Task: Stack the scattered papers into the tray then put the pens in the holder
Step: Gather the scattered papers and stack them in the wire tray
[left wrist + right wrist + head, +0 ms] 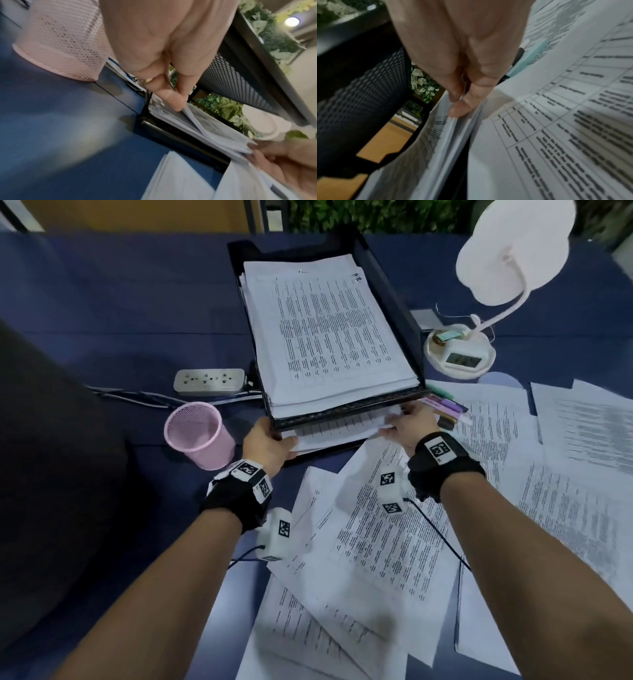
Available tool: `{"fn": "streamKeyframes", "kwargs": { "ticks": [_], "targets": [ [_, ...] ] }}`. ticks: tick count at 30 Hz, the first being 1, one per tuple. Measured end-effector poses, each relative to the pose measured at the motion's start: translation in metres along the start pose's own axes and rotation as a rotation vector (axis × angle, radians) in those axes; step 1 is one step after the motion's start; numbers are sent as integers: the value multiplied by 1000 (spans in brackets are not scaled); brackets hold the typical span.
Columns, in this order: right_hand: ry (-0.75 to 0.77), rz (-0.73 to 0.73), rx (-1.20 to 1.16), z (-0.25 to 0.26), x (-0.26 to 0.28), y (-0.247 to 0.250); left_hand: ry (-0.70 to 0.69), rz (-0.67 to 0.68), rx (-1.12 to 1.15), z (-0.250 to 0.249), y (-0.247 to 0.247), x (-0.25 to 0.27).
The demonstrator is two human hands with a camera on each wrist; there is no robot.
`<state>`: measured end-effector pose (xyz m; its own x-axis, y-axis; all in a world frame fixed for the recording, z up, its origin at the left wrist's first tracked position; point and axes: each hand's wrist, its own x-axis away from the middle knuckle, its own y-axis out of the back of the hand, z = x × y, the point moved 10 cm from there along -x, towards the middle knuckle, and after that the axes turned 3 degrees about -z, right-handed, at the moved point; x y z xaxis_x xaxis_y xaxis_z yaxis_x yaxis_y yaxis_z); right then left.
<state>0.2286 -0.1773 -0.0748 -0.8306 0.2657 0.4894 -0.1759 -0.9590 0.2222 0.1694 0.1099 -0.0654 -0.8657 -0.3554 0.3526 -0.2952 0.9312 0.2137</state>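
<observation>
A black two-tier mesh tray (388, 289) stands on the blue table with a thick pile of printed papers (329, 330) on its upper tier. A thinner paper stack (337, 430) lies partly inside the lower tier. My left hand (274, 441) pinches the stack's near left corner, and my right hand (404, 421) pinches its near right corner. In the left wrist view, my left hand (178, 104) pinches the stack (205, 128) under the mesh tier (231, 75). In the right wrist view, my right hand (458, 104) pinches the sheet edges (447, 142). The pink mesh holder (198, 436) stands left of the tray; pens (445, 409) lie to its right.
Several loose printed papers (376, 542) cover the table at front and right. A white desk lamp (513, 251) with a clock base (459, 356) stands right of the tray. A power strip (209, 381) with cables lies behind the holder. A dark bulk fills the left edge.
</observation>
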Motion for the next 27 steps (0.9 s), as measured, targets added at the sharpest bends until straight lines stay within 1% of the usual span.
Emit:
{"fn": "streamKeyframes", "kwargs": {
  "ticks": [2,4,6,7,8,10,12,14,19,21,23,25,27],
  "targets": [
    [-22,-68,26,-2,-5,4,-55,-39,-43,-5,3,0],
    [14,-128,126,-3,-11,8,-104,-85,-152,-8,7,1],
    [70,-181,235,-2,-13,13,-132,-105,-343,-9,11,-1],
    [95,-194,249,1,-10,14,-136,-102,-480,-8,11,-2],
    [133,-209,276,3,-9,15,-147,-91,-608,-9,10,-2],
    [215,-222,392,10,-2,17,-155,-47,-745,-6,8,-2],
    [258,-228,428,12,6,20,-162,-6,-802,-4,7,-1],
    [250,-232,399,6,14,27,-179,19,-806,-2,6,3],
    [165,-258,376,-23,36,50,-224,13,-709,-5,3,26],
    [146,-278,382,-35,48,61,-243,12,-710,-5,0,39],
    [140,-290,390,-48,60,73,-271,57,-758,0,-11,53],
    [133,-310,422,-60,71,85,-293,135,-816,11,-26,64],
    [98,-358,557,-70,83,100,-297,228,-919,26,-45,74]
  ]
}}
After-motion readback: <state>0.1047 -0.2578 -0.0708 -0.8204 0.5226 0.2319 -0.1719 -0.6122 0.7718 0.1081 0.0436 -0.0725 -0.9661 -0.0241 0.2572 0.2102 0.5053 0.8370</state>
